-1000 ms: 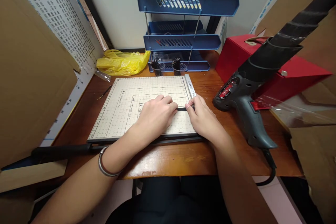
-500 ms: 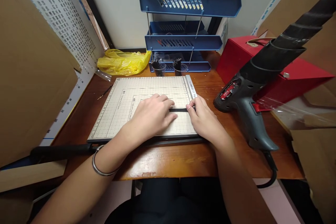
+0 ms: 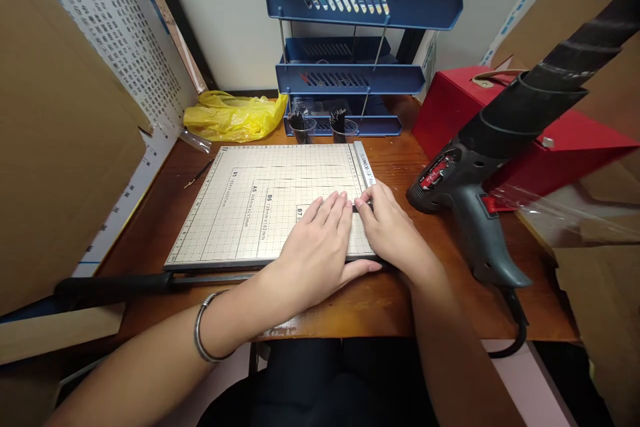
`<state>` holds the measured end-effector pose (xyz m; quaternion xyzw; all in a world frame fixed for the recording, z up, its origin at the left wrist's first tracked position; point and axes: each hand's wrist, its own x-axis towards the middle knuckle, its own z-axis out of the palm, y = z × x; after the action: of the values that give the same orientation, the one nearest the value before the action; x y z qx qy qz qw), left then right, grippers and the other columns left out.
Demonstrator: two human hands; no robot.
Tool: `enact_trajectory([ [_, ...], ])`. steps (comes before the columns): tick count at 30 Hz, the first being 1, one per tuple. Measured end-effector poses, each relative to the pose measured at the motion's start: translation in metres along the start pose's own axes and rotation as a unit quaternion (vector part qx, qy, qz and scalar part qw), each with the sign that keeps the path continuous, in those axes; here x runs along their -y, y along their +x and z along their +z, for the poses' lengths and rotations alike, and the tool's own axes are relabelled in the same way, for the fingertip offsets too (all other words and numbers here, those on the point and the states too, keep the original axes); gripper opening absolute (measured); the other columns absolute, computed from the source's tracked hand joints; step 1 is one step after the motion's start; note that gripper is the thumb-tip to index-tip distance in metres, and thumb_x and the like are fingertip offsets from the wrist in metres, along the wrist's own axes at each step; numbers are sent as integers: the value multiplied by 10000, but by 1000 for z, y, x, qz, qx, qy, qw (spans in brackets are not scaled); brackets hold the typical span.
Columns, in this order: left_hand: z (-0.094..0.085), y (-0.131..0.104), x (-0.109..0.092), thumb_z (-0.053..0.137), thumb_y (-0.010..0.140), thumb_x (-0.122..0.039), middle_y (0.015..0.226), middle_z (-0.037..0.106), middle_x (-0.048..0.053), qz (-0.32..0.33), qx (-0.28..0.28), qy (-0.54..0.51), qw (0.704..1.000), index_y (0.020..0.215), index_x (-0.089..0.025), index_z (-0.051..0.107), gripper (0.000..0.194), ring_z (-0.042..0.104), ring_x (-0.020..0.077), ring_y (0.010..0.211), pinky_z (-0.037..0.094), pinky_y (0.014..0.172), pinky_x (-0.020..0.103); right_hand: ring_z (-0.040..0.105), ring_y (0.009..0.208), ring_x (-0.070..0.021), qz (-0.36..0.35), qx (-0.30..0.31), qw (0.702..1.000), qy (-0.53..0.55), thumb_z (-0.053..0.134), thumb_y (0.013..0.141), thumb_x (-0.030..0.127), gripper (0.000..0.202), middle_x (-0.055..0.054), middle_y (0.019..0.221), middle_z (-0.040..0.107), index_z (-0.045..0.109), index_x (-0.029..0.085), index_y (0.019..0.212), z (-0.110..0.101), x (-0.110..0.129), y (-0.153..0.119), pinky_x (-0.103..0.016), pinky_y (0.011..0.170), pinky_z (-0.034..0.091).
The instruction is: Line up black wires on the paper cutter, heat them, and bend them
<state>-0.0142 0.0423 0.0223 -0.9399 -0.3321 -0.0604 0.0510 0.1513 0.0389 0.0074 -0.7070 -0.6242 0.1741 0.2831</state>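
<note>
A paper cutter (image 3: 220, 213) with a cream gridded board lies on the desk, its black handle (image 3: 115, 285) at the left front. My left hand (image 3: 320, 240) lies flat on the board with fingers stretched out, covering most of a bundle of thin black strands. Its thumb points right along the board's front edge. A short dark piece of the black strands (image 3: 356, 209) shows between my two hands. At the board's right edge, my right hand (image 3: 387, 220) pinches the end of that bundle between thumb and fingers, beside the metal ruler strip (image 3: 363, 163).
Two clear cups (image 3: 303, 131) of black strands stand behind the board, before a blue tiered rack (image 3: 350, 80). A yellow plastic bag (image 3: 235, 117) lies at back left. On the right are a heat gun (image 3: 475, 207) and a red box (image 3: 450, 100).
My left hand has moved right and toward me, going from half-curled fingers beside the bundle to lying flat over it. My right hand has stayed in place, still pinching.
</note>
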Motion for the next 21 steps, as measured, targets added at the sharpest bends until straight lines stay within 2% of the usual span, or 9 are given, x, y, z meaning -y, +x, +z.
enact_trajectory([
  [6,4,-4,-5,287,917,-823,1574,373,306,-27,-16,31,999,1501,71,416,1076,369,390,1496,293,1238,480,614,995,-266,-10,-10,1000,-6,370,998,342,134,-85,1111,589,440,251,928,2,-3,0,-407,808,446],
  [13,4,-4,-4,325,849,-881,1585,330,332,-9,6,23,1000,1515,121,348,1203,340,418,1504,272,1244,508,602,995,-268,-6,-4,1000,1,371,995,343,127,-80,1119,572,427,251,927,1,-2,0,-418,825,436],
  [21,0,-3,-3,473,846,-839,1602,273,350,1,39,35,999,1520,128,320,1189,289,430,1523,254,1248,529,582,1027,-269,-2,7,1000,25,371,996,354,138,-79,1117,557,414,254,913,-1,-1,0,-443,909,431],
])
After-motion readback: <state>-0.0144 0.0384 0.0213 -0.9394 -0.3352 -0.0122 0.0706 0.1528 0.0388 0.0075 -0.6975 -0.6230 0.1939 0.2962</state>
